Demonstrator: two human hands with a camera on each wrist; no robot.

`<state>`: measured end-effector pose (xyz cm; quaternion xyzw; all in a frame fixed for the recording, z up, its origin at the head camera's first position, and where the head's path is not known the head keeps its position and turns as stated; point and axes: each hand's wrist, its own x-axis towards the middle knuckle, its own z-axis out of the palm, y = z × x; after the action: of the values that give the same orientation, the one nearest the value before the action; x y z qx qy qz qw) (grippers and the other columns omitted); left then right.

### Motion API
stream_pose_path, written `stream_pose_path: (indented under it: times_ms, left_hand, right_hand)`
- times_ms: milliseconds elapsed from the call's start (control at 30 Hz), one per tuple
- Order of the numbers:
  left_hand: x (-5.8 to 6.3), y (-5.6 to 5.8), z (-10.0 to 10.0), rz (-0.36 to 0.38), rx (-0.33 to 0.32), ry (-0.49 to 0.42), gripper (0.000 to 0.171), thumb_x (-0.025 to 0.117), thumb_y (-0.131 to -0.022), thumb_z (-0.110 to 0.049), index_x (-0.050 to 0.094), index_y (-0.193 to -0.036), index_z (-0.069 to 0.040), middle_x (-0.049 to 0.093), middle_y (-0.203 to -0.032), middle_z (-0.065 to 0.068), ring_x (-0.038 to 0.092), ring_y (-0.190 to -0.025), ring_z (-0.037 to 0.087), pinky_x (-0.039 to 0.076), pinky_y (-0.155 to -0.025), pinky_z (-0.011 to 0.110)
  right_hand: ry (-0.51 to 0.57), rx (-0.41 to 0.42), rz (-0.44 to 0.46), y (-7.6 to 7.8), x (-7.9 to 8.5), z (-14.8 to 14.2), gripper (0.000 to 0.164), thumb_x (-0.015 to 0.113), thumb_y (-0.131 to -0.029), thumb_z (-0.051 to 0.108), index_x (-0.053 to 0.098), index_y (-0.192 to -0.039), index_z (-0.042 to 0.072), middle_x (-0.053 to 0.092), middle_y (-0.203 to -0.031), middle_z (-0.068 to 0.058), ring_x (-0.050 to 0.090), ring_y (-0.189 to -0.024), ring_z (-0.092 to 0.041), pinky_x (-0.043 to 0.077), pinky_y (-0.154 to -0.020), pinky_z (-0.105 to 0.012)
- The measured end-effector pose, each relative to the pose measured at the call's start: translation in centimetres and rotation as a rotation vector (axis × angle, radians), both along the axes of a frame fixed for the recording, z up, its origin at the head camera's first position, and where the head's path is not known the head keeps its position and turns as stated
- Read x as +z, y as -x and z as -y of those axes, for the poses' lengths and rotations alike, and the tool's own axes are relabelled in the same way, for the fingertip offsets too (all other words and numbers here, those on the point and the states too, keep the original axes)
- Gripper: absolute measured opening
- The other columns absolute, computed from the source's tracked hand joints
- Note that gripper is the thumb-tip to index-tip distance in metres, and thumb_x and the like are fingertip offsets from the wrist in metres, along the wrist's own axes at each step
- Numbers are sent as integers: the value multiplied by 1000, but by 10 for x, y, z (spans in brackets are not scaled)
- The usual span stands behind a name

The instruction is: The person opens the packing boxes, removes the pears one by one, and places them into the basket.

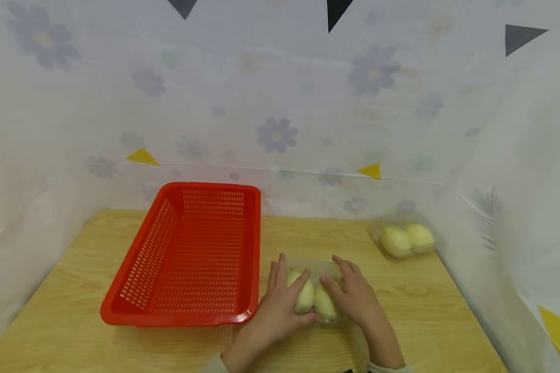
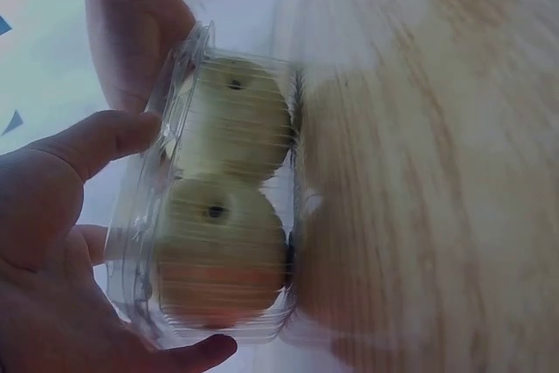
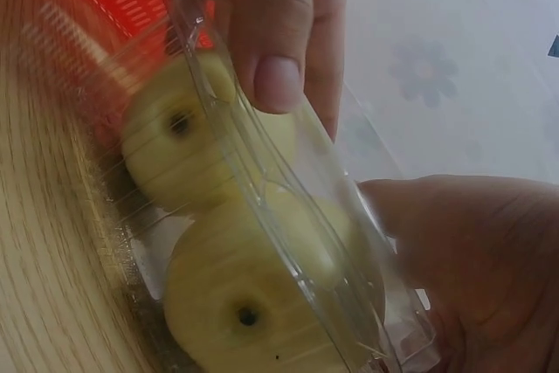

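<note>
A clear plastic clamshell box (image 3: 262, 181) holding two round, pale yellow pears (image 1: 325, 303) rests on the table right of the basket. My left hand (image 1: 282, 305) spreads over its left side, fingers extended across the top and thumb at the front edge. On the right, my right hand (image 1: 357, 295) touches the lid, its thumb on top and the other fingers along the back right edge. The left wrist view shows the box's lid rim (image 2: 175, 120) between both hands, with pears (image 2: 223, 242) behind the clear wall. The lid looks closed over the fruit; whether it is latched I cannot tell.
A red perforated plastic basket (image 1: 257, 248) with nothing visible inside stands on the left of the wooden table (image 1: 429, 311). Another clear box with two pears (image 1: 396, 241) sits at the back right corner. A flowered white curtain (image 1: 214, 93) encloses the table's back and sides.
</note>
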<state>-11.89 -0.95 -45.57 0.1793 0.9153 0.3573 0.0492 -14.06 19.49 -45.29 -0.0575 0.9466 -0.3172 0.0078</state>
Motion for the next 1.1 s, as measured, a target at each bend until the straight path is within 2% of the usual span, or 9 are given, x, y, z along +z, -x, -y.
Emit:
stream_pose_path:
  times_ms: [267,567,767,867,1100]
  left_hand:
    - [-3,3,3,14,20,21,93,78,-74,-43,37,-155,-26,-19,-165,16,-4,-149,51,45,-97,67]
    - [-3,4,1,1,13,-14,92,78,-73,-40,39,-154,-22,-17,-165,18,-4,-148,52,47,-96,66]
    - [-2,3,0,5,46,1,94,78,-70,-39,40,-154,-22,-17,-165,19,-5,-149,52,38,-103,68]
    - [-3,2,1,-8,69,-14,94,79,-68,-36,41,-153,-22,-15,-165,19,-4,-149,52,35,-105,70]
    - [-7,3,0,-44,82,-55,93,80,-67,-33,44,-152,-20,-10,-165,21,0,-148,53,36,-102,72]
  right_hand:
    - [-17,10,7,3,-2,7,76,50,-100,54,30,-156,6,33,-154,-29,48,-129,-50,42,-100,-67]
    - [-47,3,-5,3,-2,7,75,47,-100,56,30,-156,9,33,-153,-28,51,-125,-51,45,-95,-68]
    - [-24,-9,-5,1,-2,11,74,49,-100,55,29,-157,11,31,-154,-29,53,-122,-53,47,-92,-68]
    - [-10,-13,-1,0,-3,14,75,48,-100,55,28,-157,10,27,-156,-32,50,-124,-55,45,-93,-70]
    - [23,1,5,-1,-3,13,75,49,-100,55,28,-157,12,19,-160,-30,37,-135,-56,36,-100,-74]
